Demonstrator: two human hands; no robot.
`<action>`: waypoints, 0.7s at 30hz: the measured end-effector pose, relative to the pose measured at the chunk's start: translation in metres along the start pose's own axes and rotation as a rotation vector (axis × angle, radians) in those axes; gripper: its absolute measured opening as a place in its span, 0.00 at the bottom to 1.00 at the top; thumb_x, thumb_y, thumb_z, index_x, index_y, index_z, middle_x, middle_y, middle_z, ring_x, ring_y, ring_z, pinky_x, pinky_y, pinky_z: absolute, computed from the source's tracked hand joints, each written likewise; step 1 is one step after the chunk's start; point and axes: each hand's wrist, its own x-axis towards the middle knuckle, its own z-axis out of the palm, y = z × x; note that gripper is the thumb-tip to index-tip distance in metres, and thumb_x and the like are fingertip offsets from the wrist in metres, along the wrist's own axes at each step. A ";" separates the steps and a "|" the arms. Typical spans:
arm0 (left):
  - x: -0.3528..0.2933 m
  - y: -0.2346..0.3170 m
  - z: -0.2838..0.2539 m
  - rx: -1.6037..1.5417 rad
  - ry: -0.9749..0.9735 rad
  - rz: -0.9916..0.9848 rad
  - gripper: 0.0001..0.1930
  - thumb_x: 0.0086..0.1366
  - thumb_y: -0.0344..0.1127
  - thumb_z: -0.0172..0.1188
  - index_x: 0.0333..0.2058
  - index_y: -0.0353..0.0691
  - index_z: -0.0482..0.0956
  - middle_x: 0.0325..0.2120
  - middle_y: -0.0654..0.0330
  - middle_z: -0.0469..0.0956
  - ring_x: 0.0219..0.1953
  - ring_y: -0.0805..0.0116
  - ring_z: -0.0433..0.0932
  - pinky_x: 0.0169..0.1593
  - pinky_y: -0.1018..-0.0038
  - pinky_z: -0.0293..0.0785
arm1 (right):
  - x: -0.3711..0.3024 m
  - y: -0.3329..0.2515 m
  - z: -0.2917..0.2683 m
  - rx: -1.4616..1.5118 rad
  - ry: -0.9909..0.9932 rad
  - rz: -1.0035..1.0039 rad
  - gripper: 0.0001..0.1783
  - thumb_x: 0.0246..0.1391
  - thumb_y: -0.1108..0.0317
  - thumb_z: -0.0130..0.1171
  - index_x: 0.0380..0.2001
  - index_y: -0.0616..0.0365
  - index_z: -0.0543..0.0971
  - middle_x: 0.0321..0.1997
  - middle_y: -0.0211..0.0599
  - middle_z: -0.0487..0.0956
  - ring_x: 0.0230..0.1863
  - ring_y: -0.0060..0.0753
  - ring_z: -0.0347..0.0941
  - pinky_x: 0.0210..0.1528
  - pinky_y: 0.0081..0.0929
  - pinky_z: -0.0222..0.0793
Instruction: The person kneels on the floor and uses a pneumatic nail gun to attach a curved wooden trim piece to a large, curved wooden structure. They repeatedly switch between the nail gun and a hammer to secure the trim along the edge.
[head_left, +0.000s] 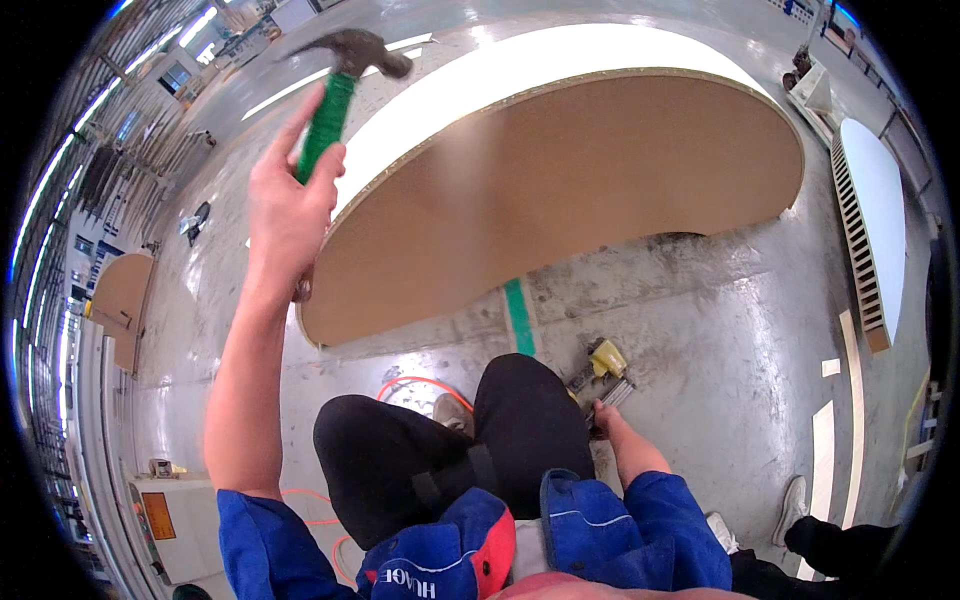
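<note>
Green-handled hammer (333,105) was raised, left hand (290,205) had it gripped, right hand (604,416) was at yellow tool (607,358), its hold unclear.

Left hand (292,205) is raised (gripping), right hand (604,416) low.

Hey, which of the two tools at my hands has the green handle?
The hammer, raised in your left hand; the other, a power tool low by your right hand, looks yellow and metallic instead.
</note>
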 end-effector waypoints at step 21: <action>0.010 -0.006 -0.001 0.173 -0.299 -0.085 0.29 0.66 0.30 0.58 0.66 0.54 0.66 0.20 0.70 0.70 0.17 0.84 0.67 0.19 0.81 0.64 | -0.008 0.010 -0.033 0.173 0.077 0.067 0.41 0.64 0.35 0.40 0.44 0.69 0.79 0.43 0.61 0.80 0.48 0.65 0.76 0.48 0.48 0.72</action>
